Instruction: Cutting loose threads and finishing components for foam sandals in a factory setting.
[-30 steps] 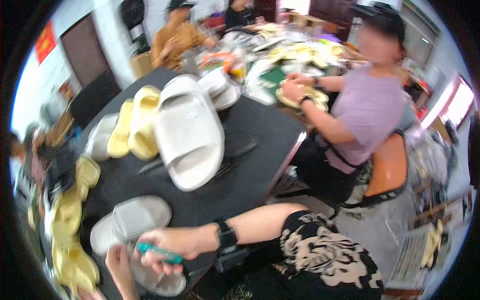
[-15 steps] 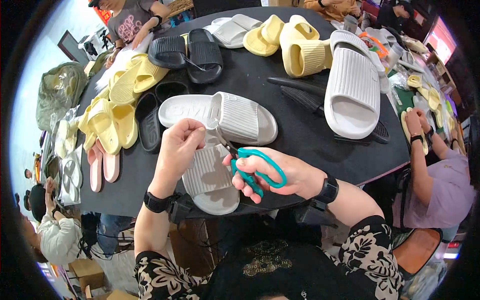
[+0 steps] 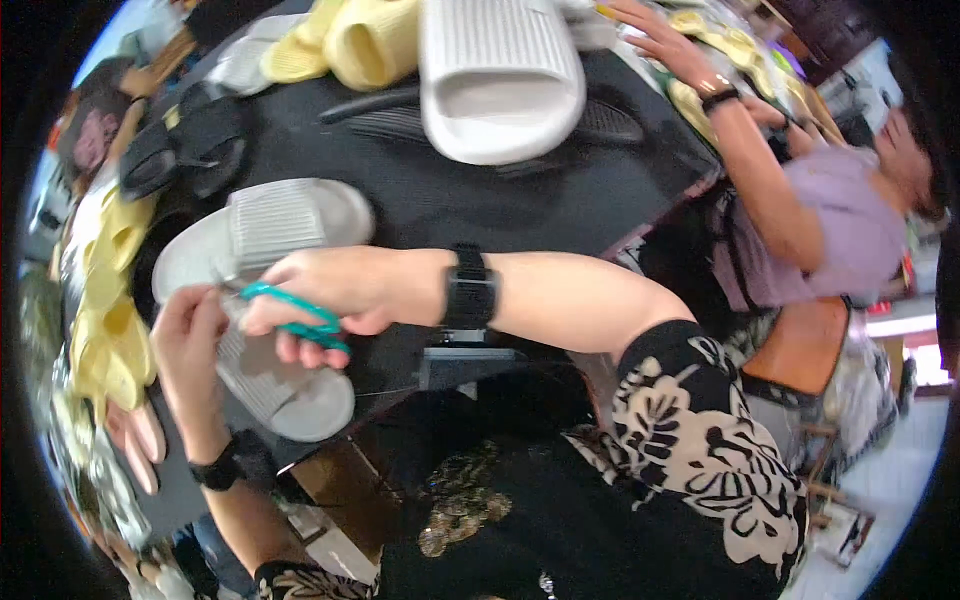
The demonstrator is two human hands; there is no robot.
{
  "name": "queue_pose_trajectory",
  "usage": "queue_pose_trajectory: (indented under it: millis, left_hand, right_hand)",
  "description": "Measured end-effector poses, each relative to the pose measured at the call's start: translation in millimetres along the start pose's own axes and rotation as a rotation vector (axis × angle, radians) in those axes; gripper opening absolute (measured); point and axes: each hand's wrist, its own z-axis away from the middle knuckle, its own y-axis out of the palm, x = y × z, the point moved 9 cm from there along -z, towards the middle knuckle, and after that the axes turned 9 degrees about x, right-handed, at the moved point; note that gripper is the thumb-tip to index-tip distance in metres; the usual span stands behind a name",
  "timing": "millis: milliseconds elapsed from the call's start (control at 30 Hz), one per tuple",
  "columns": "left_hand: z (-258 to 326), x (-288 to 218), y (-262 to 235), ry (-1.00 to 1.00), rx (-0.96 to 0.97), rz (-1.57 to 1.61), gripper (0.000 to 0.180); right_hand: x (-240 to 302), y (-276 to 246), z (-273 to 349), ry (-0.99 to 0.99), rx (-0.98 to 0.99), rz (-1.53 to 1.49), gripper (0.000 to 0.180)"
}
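My right hand [image 3: 340, 285] is closed around scissors [image 3: 300, 308] with teal handles. Their blades point left, right by the fingertips of my left hand [image 3: 188, 340]. Those left fingers are pinched together; whatever they hold is too blurred to make out. Just beyond both hands lies a light grey slide slipper [image 3: 275, 218] with a ribbed strap. Its similar mate [image 3: 312, 402] sits nearer me, partly covered by my right hand.
A large white slipper [image 3: 500, 100] sits atop black slippers [image 3: 385, 120] at the far middle. Yellow slippers [image 3: 105, 350], a pink pair [image 3: 140, 440] and black slides [image 3: 215, 150] line the left. A co-worker in a purple shirt [image 3: 840, 220] sits at right, one arm stretched over the table.
My view has swung right, so the table's contents appear farther left. The scissors and my left fingertips are closer together. The purple-shirted co-worker now reaches out an arm.
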Motion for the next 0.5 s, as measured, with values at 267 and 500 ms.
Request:
queue_pose_trajectory:
  millis: [267,500]
  left_hand:
    - [-0.1,6.2,-7.7,0.093,-0.031,0.088,0.01]
    - [18.7,-12.8,-29.5,0.183,-0.25,0.19,0.016]
  right_hand:
    - [8.9,-5.0,11.1,-0.111,-0.015,0.111,0.024]
    - [18.6,-12.5,32.1,-0.189,-0.028,0.037,0.025]
